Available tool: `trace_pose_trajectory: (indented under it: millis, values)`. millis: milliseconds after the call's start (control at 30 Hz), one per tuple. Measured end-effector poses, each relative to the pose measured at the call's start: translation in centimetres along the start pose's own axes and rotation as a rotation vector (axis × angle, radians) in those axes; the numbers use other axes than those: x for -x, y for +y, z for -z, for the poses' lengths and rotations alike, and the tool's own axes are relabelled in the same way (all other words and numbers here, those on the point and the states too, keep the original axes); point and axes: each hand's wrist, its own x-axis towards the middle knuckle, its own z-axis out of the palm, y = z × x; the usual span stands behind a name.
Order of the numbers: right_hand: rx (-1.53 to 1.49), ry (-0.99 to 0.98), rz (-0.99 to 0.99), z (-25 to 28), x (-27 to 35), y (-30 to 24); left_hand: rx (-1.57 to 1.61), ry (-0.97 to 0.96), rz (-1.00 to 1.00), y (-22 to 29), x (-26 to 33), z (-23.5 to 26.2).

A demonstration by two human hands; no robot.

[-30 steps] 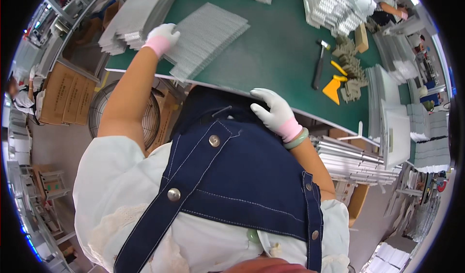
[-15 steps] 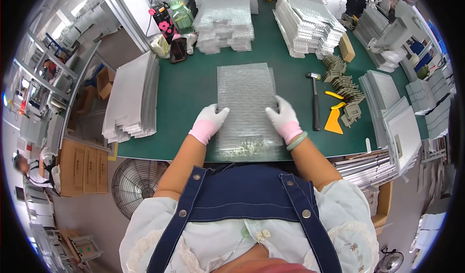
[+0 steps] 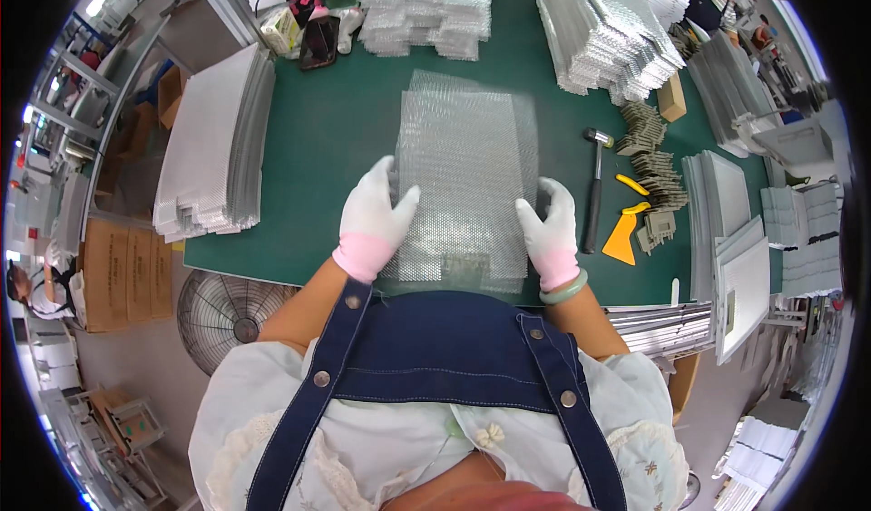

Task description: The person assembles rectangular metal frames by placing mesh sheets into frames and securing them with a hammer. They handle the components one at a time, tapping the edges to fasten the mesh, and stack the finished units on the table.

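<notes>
Dead centre, the translucent, rectangular, fine-patterned sheets (image 3: 463, 175) gleam roughly (plastic or metal, I honestly can't tell from here). The left hand (image 3: 372, 212) and right hand (image 3: 551, 225) wear matt white cloth gloves with pink cuffs (image 3: 363, 255). The flat green tabletop (image 3: 313, 139) looks smooth. At two o'clock, the pale rectangular block (image 3: 671, 99) resembles wood; at four, the flared orange scraper (image 3: 621, 239) resembles smooth plastic.

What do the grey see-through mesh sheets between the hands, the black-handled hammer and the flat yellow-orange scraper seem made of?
Grey see-through mesh sheets: probably thin metal, from silvery glints, though shiny plastic is possible.
Black-handled hammer: metal-looking head, from its shine; the matt dark handle could be rubber or plastic.
Flat yellow-orange scraper: likely smooth plastic, from its even, solid colour.
</notes>
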Motion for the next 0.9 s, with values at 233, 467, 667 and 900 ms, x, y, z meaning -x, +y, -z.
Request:
trace_pose_trajectory:
  millis: [233,467,667,900]
  values:
    - [-0.261,-0.270,-0.271,2.6,-1.8,-3.2,0.099,-0.016,0.052,0.5,0.6,1.0]
    - [0.011,-0.378,-0.212,0.3,-0.6,-0.8,-0.047,-0.021,-0.006,-1.8,2.0,-2.4]
    - [0.127,-0.481,-0.203,-0.7,-1.7,-1.1,-0.178,-0.199,0.134,-1.8,0.9,-3.7]
    - [0.161,-0.447,-0.083,-1.4,-1.5,0.8,-0.135,-0.180,0.124,-2.0,0.9,-3.7]
